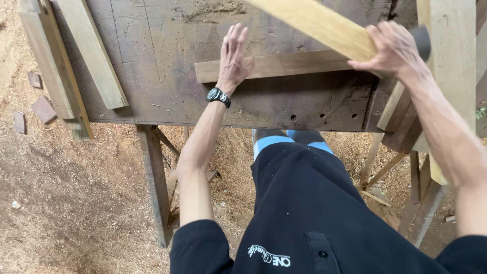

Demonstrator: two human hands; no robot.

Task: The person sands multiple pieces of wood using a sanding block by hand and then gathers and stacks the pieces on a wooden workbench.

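My left hand (233,58) lies flat, fingers apart, pressing on a thin brown wooden strip (289,65) that rests across the worn workbench top (152,61). A black wristwatch (218,96) sits on that wrist. My right hand (393,48) grips a pale, thicker wooden board (319,23) held tilted above the strip, running up and to the left out of view. A dark object shows just behind that hand's fingers; what it is I cannot tell.
Two long planks (76,56) lie angled over the bench's left edge. More planks (451,61) lean at the right side. Small wood offcuts (43,109) lie on the sawdust-covered ground. Bench legs and braces (154,177) stand below.
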